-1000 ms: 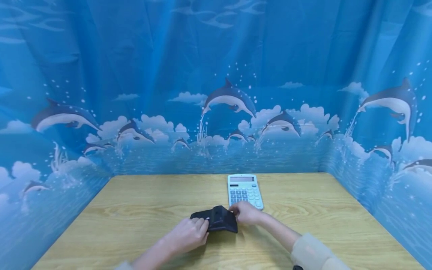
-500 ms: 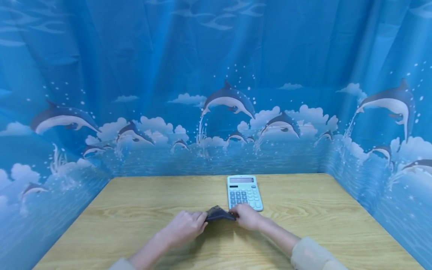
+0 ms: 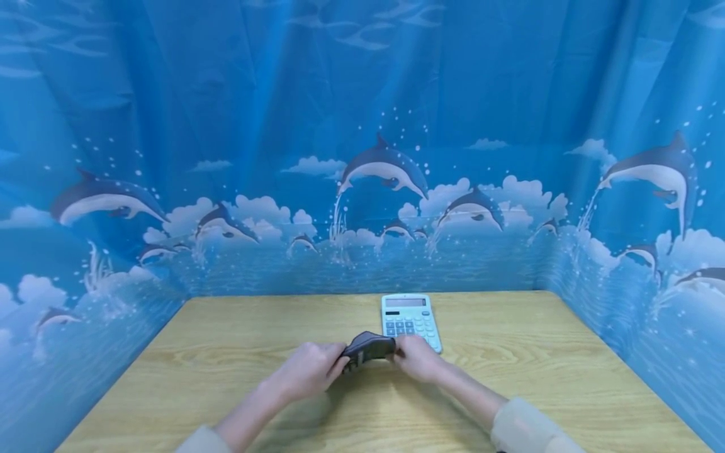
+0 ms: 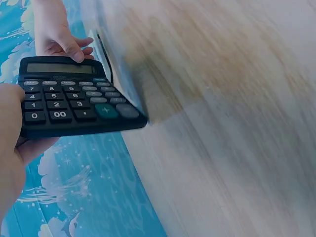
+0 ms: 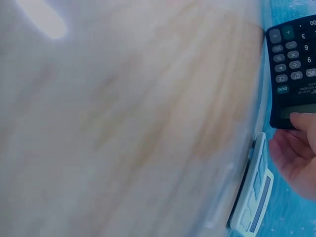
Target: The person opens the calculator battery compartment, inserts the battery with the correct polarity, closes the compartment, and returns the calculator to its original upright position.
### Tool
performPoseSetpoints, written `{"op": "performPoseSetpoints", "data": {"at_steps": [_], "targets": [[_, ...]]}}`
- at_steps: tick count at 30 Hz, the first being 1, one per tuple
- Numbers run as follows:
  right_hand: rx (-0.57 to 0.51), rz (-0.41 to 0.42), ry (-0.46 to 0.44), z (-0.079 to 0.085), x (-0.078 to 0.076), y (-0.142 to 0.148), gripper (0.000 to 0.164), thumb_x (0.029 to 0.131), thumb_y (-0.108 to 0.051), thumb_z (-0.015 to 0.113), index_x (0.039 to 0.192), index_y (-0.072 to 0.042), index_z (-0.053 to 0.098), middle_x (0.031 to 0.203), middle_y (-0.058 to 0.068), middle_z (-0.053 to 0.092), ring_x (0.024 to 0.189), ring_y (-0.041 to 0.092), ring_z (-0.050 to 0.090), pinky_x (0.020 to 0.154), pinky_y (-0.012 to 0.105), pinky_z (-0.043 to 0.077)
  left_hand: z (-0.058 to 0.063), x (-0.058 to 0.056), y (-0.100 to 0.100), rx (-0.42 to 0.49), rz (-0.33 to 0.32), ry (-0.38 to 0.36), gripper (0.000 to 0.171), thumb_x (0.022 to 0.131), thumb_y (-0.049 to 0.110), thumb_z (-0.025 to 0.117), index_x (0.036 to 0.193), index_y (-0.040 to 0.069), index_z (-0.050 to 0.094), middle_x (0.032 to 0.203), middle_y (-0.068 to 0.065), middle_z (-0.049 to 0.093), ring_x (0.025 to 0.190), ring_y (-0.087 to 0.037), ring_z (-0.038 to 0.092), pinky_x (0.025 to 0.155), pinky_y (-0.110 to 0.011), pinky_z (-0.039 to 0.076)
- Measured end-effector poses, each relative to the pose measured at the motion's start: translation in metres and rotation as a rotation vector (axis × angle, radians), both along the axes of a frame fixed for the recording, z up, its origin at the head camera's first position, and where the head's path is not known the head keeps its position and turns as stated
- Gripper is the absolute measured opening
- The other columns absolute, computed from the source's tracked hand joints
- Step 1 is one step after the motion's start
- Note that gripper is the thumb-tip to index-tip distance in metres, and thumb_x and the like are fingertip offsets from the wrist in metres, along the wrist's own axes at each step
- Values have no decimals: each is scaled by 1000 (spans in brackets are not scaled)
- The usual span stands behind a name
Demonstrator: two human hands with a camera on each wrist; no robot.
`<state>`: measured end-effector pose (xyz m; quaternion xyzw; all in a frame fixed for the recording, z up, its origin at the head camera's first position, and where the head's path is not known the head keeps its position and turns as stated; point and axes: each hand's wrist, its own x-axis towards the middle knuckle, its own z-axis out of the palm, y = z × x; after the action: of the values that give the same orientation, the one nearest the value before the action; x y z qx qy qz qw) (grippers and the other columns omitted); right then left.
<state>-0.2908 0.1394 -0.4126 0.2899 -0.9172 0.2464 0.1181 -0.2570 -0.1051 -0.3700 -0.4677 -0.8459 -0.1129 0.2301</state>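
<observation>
Both hands hold a black calculator [image 3: 369,346] above the table, tilted so that the head view catches it nearly edge-on. My left hand [image 3: 308,370] grips its left edge. At the opposite end, my right hand [image 3: 418,357] pinches it, and the right wrist view has that thumb [image 5: 302,120] over the display. Dark number keys and a green plus key on the calculator [image 4: 64,98] show in the left wrist view. Behind the right hand a light blue calculator [image 3: 406,313] lies on the table, its lower keys partly covered by the hand.
The wooden table [image 3: 249,327] runs back to a blue curtain [image 3: 317,94] printed with dolphins, which also encloses both sides. The light blue calculator stands close beyond the held one, near the back edge.
The black calculator has been tipped from showing a broad black face to a narrow edge-on view, then lifted slightly. Both hands keep their hold; the light blue calculator stays put.
</observation>
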Motion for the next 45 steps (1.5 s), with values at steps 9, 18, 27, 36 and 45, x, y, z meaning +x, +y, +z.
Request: {"op": "performPoseSetpoints", "data": {"at_steps": [9, 18, 27, 36, 45], "targets": [[-128, -22, -35, 8, -6, 1, 11, 84, -10, 64, 74, -10, 61, 68, -7, 55, 65, 8, 51, 59, 25, 44, 1, -6, 0, 242, 150, -219, 13, 90, 9, 58, 93, 0, 66, 77, -7, 66, 65, -13, 63, 53, -20, 49], [-380, -151, -306, 20, -11, -3, 15, 90, -15, 60, 91, 0, 60, 74, 6, 62, 62, 20, 61, 54, 31, 52, -2, -12, 1, 523, 345, -561, 18, 91, 12, 56, 97, -1, 67, 85, -9, 67, 74, -17, 63, 65, -28, 52], [-599, -228, -565, 24, -21, -11, 22, 87, -10, 62, 98, 9, 57, 70, 10, 64, 60, 21, 63, 57, 34, 55, -11, -15, 0, 749, 429, -767, 29, 94, 16, 52, 104, -8, 65, 87, -12, 67, 77, -19, 63, 72, -35, 52], [-654, -215, -688, 21, -19, -32, 45, 85, -8, 64, 119, 16, 46, 79, 13, 66, 61, 16, 61, 57, 34, 55, -18, -20, 4, 1037, 478, -906, 36, 96, 16, 47, 112, -14, 57, 93, -17, 65, 83, -21, 60, 81, -37, 49], [-594, -248, -645, 21, -20, -51, 44, 81, -5, 68, 118, 11, 50, 86, 13, 62, 65, 19, 64, 60, 35, 55, -26, -35, -3, 1155, 495, -1009, 40, 97, 16, 43, 117, -18, 51, 95, -21, 64, 80, -20, 61, 76, -32, 51]]}}
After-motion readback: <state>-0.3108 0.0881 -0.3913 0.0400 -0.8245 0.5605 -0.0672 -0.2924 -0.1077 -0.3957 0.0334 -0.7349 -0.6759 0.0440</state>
